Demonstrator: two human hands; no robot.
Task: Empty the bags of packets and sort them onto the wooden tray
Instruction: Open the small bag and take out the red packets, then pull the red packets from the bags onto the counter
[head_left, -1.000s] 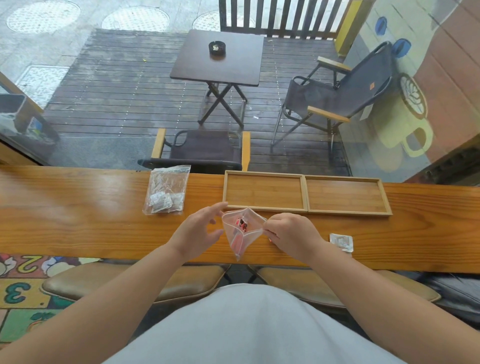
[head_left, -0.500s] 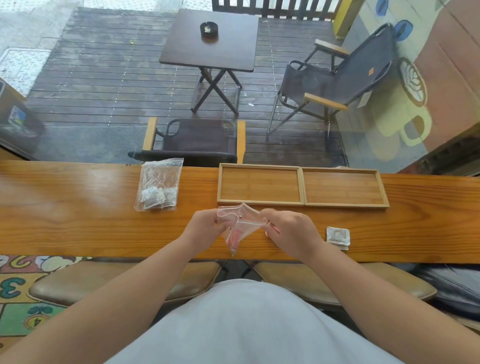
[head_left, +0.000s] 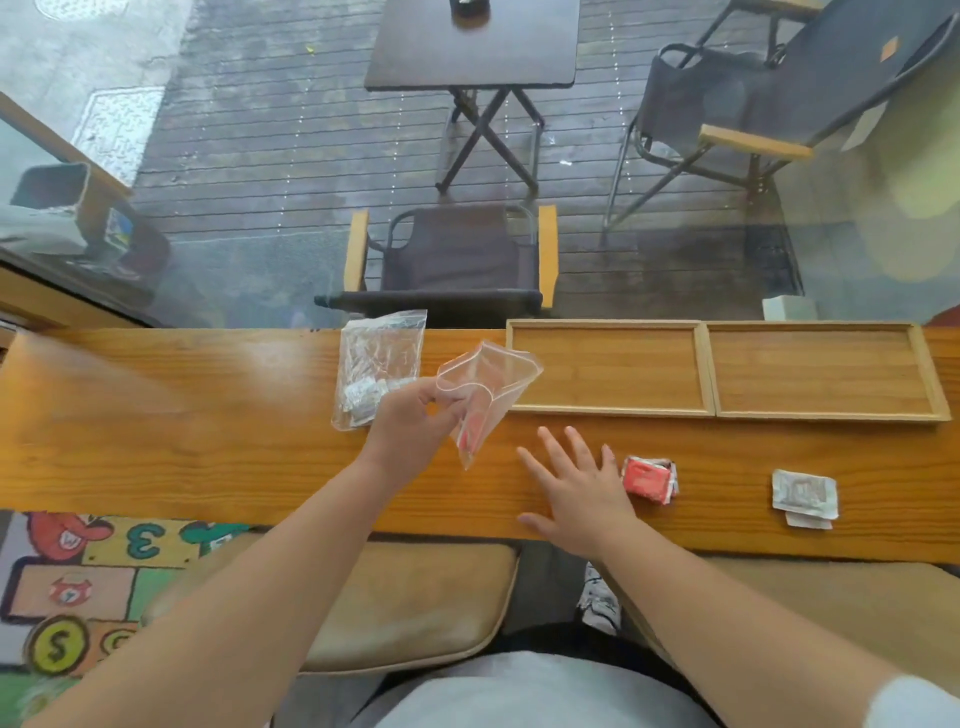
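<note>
On the wooden desk (head_left: 208, 441), the left hand (head_left: 410, 426) pinches a limp, light plastic bag (head_left: 483, 395) by its open rim beside the tray (head_left: 706, 413); the right hand (head_left: 576, 488) lies spread, empty, near red packets (head_left: 649, 480).

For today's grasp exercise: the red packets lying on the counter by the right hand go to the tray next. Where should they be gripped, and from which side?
Pinch the red packets across their two long edges, coming from above. They lie flat in a small stack on the wooden counter, so no edge is raised; the open right hand rests just beside them and could slide over. The grip should span the whole stack.
</note>
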